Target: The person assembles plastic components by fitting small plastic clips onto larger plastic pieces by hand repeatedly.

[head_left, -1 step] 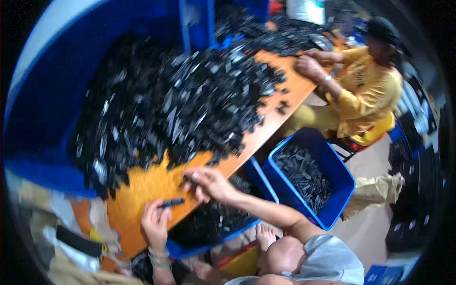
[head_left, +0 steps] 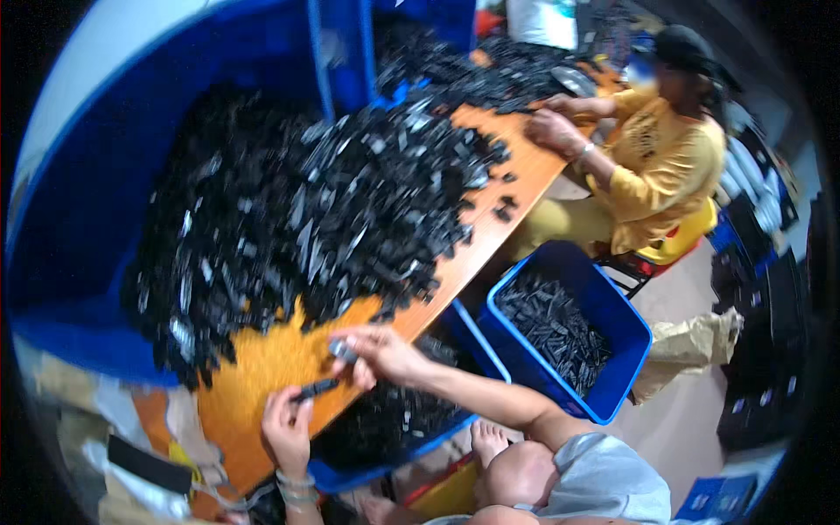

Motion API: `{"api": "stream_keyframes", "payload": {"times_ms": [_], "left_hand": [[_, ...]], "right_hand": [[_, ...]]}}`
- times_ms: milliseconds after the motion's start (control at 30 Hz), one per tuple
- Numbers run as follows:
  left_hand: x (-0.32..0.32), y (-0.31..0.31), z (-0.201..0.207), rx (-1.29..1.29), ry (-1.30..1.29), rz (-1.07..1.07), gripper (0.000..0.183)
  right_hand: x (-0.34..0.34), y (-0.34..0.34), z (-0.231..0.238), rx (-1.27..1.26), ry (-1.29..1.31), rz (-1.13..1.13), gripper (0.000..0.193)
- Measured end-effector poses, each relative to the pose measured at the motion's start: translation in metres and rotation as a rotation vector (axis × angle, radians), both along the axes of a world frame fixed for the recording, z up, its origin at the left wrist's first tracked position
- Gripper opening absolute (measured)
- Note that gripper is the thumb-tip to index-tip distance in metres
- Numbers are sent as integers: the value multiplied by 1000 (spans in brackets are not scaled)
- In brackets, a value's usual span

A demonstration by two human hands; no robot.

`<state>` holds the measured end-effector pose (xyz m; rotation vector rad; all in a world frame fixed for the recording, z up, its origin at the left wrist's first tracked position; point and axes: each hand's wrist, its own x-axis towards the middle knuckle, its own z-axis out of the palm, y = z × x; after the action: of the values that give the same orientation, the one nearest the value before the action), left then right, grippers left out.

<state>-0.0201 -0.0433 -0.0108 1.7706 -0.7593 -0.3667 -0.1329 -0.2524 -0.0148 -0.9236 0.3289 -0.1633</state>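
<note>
Hands meet at the near edge of the table (head_left: 262, 385), low in the frame; the left hand (head_left: 287, 426) grips a slim black strip (head_left: 315, 389) between fingers and thumb, its tip pointing up and right toward the other hand; the right hand (head_left: 378, 350) lies just beyond it, fingers curled about a small grey piece (head_left: 342, 351) at the foot of the heap (head_left: 315, 219); both hands are closed on their parts, and the two parts lie near each other but apart. Against the earlier frame, almost nothing has shifted; the hands, the strip and the heap sit in the same places, and only the picture is larger. Heap of black parts covers most of the orange tabletop, running up against a blue wall (head_left: 79, 219); loose bits trail along the table's right edge. Below the table, by the right forearm, stands a blue bin (head_left: 630, 337) holding more black parts; a second bin (head_left: 477, 346) sits under the table's edge just left of it, partly hidden by the arm. Farther along the table a co-worker (head_left: 665, 157) in a yellow top sits on a yellow seat, both hands in another pile; a crumpled brown bag (head_left: 691, 346) lies on the floor beside the first bin.
</note>
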Motion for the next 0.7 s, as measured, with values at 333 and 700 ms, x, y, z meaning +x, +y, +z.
{"api": "stream_keyframes", "payload": {"times_ms": [333, 700], "left_hand": [[-16, -19, 7, 150, -376, 29, 12], [-2, -33, 5, 133, -526, -10, 21]], "right_hand": [[-10, 2, 2, -385, 38, 63, 38], [-9, -13, 13, -1159, -69, 52, 34]]}}
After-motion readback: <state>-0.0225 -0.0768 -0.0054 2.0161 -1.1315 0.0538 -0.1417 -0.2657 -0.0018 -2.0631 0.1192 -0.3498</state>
